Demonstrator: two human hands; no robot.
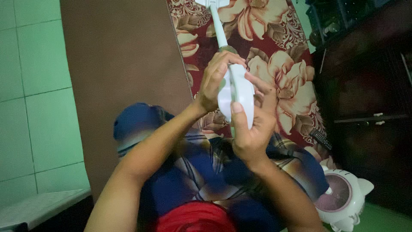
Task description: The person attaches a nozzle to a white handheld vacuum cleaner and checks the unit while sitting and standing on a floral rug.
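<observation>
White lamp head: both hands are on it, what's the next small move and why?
Probably a small tilt or twist of the white lamp head on its neck. The left hand clasps its upper side, the right hand cups it from below, thumb on its edge, so it is braced.

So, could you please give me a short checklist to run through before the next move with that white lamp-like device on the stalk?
1. Left hand has a grip on the white oval plastic head: ok, fingers wrap its left side.
2. Right hand supports the head: ok, thumb lies on its front edge.
3. Thin white stalk is joined to the head: cannot tell, the fingers hide the joint.
4. Stalk's far end is secured: cannot tell, it leaves the picture's top.
5. Black remote control on the red floral rug is apart from the hands: ok.
6. White cat-eared fan is apart from the arms: ok.
</observation>
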